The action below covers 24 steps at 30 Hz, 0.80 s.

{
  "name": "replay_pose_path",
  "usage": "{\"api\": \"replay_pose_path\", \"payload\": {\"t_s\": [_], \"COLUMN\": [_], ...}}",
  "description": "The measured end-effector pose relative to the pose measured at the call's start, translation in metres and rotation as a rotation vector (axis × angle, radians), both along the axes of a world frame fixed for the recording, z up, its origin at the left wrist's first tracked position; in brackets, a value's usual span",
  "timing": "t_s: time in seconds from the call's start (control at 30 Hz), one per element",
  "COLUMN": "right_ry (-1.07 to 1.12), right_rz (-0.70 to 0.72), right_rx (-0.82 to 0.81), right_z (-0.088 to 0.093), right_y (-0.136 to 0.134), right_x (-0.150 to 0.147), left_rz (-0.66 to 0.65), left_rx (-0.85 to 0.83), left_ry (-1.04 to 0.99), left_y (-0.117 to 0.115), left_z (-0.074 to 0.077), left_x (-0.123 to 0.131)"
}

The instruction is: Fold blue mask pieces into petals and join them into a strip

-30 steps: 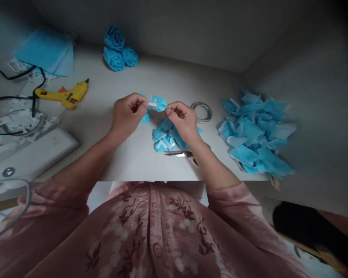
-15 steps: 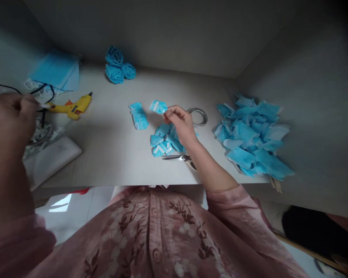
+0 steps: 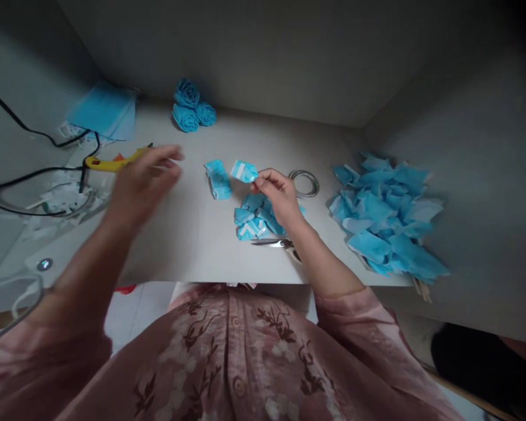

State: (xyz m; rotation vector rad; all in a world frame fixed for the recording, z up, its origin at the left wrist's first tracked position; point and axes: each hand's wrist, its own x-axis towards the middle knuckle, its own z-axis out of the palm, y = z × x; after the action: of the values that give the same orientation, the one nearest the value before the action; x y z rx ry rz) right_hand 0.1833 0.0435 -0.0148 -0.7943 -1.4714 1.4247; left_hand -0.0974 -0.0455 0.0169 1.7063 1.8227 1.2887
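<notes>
My right hand [image 3: 280, 194] pinches one end of a small folded blue piece [image 3: 244, 171] with a white strip across it, held above the table. Beneath that hand lies a heap of similar folded blue pieces [image 3: 251, 215], partly covered by it. A wider folded blue strip [image 3: 218, 180] rests to the left of the held piece. My left hand [image 3: 146, 184], a little blurred, is over the table with its fingers apart and nothing visible in them. It partly hides a yellow glue gun [image 3: 107, 164]. Scissors [image 3: 272, 242] lie near the front edge.
Three blue fabric roses [image 3: 187, 105] stand at the back. Flat blue face masks [image 3: 100, 110] lie back left, with a black cord [image 3: 30, 130] and white scraps [image 3: 65, 196]. A tape roll [image 3: 304, 183] and a large pile of blue petals [image 3: 386, 210] are on the right.
My left hand has moved right, from beside the cord and white scraps to in front of the glue gun, and its fingers have opened. My right hand keeps the folded piece, nearly still.
</notes>
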Motion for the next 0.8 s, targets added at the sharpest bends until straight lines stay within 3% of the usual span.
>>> {"api": "replay_pose_path", "payload": {"t_s": [0.13,0.27,0.5,0.6,0.8], "right_ry": [-0.016,-0.054,-0.072,-0.108,-0.134], "right_rz": [0.007,-0.006,0.001,-0.014,0.090], "right_rx": [0.005,0.006,-0.045,-0.034,-0.035], "right_z": [0.001,-0.001,-0.004,-0.003,-0.003], "right_y": [-0.001,0.000,0.005,0.007,0.004], "right_x": [0.001,0.000,0.004,0.006,0.002], "left_rz": [-0.261,-0.322,-0.244,-0.290,-0.379], "left_rx": [-0.283,-0.378,-0.269,-0.293,-0.270], "left_ry": [-0.457,-0.689,-0.628,-0.543,-0.369], "left_y": [0.035,0.054,0.068,0.066,0.059], "left_z": [-0.012,-0.012,-0.012,-0.015,-0.023], "left_x": [0.056,0.072,0.070,0.069,0.074]}}
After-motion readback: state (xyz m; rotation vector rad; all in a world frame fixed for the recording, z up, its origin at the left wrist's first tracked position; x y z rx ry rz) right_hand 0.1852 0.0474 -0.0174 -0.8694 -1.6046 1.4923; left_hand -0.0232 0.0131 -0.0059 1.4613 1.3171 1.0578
